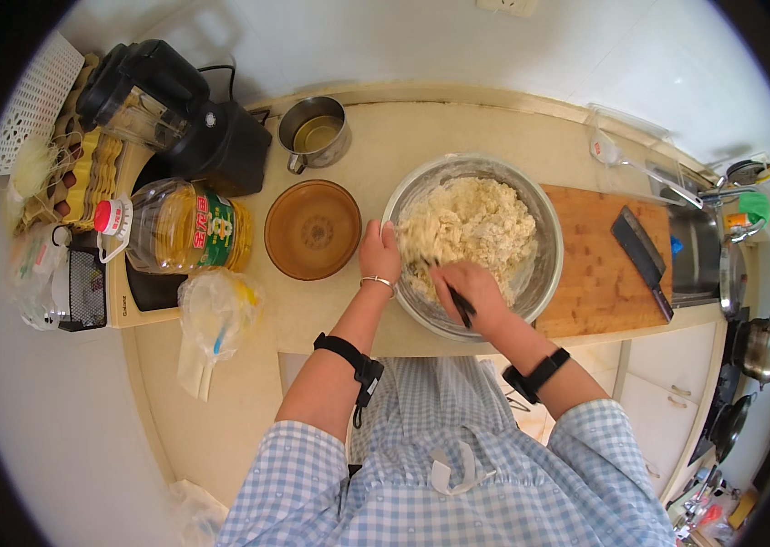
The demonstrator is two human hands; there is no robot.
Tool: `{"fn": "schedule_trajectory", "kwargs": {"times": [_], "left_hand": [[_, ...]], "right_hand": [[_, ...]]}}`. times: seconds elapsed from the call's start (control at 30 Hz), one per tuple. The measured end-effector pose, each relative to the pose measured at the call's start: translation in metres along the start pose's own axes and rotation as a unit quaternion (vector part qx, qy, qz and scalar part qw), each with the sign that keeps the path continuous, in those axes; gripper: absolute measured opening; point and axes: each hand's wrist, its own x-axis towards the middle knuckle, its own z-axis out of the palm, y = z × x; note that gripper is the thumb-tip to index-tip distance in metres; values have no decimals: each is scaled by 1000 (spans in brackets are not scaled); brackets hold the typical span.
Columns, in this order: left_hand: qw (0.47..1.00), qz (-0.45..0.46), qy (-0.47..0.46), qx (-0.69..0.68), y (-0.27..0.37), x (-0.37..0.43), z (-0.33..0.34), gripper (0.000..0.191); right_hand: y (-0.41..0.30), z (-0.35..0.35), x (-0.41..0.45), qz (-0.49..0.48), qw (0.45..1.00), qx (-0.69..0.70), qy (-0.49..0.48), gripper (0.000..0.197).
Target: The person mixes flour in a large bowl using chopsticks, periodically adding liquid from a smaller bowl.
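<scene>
A large metal bowl (549,273) on the counter holds a shaggy, pale mass of flour dough (487,219). My left hand (379,254) grips the bowl's left rim, thumb on the edge. In my right hand (470,294) are black chopsticks (460,305), held over the near left part of the bowl with their tips in the dough; the tips and the dough near them are blurred. Left of my left hand stands a brown glass bowl (312,230) that looks empty. Behind it is a metal cup (316,131) with some yellowish liquid in it.
Right of the bowl lies a wooden cutting board (583,267) bearing a cleaver (641,260), with a sink (696,253) beyond. At the left are a large oil bottle (187,225), a black blender (221,143), egg trays (94,171) and a plastic bag (217,308). A white spatula (645,167) lies behind the board.
</scene>
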Motion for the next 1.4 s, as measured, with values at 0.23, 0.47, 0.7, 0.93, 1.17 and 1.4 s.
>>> {"fn": "schedule_trajectory", "kwargs": {"times": [0.23, 0.47, 0.7, 0.93, 1.17, 1.4], "left_hand": [[1000, -7, -10, 6, -2, -2, -4, 32], [1000, 7, -3, -4, -8, 1, 4, 31], [1000, 6, -12, 4, -7, 2, 1, 31], [1000, 8, -23, 4, -8, 3, 0, 31], [999, 11, -29, 23, -2, 3, 3, 30], [999, 19, -26, 40, -2, 0, 1, 30]], "right_hand": [[-21, -53, -47, -31, 997, 3, -74, 14], [1, -5, -19, -13, 992, 8, -125, 19], [44, -15, 33, 84, 965, 64, 240, 11], [25, -59, 19, 336, 884, 141, 294, 15], [31, -17, 39, 179, 957, -25, 226, 9], [-12, -12, -20, 26, 999, -33, 2, 7]]}}
